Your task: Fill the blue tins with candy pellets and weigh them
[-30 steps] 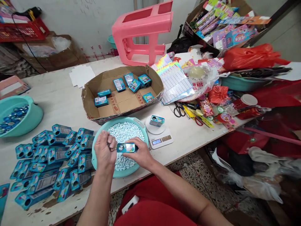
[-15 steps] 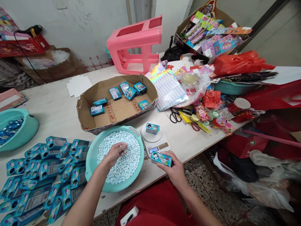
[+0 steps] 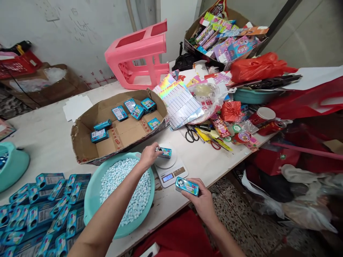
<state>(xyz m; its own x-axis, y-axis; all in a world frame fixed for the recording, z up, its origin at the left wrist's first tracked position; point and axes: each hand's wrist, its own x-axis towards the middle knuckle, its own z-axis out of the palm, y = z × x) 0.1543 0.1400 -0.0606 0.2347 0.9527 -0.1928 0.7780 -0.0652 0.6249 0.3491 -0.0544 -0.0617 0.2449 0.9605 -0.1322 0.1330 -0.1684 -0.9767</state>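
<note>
Above the white digital scale (image 3: 170, 175), my left hand (image 3: 149, 156) is closed in a pinch at the hole of a small blue candy tin (image 3: 166, 152) on the weighing plate. White candies show at its fingertips. My right hand (image 3: 200, 200) grips another blue candy tin (image 3: 187, 187) in front of the scale, its round opening facing up with white candies inside. Under my left forearm stands a turquoise basin (image 3: 88, 205) of pale candies (image 3: 118, 178).
Many blue tins (image 3: 40, 210) stand at the left, near another turquoise basin (image 3: 16, 164). A cardboard tray (image 3: 125, 132) with several tins lies behind. Scissors (image 3: 192, 134), sticker sheets (image 3: 180, 103) and a pink stool (image 3: 139, 53) are farther back.
My left hand has moved from the candy basin up and right to the tin on the scale, candies in its fingers. My right hand still holds its tin. The view has shifted right.
</note>
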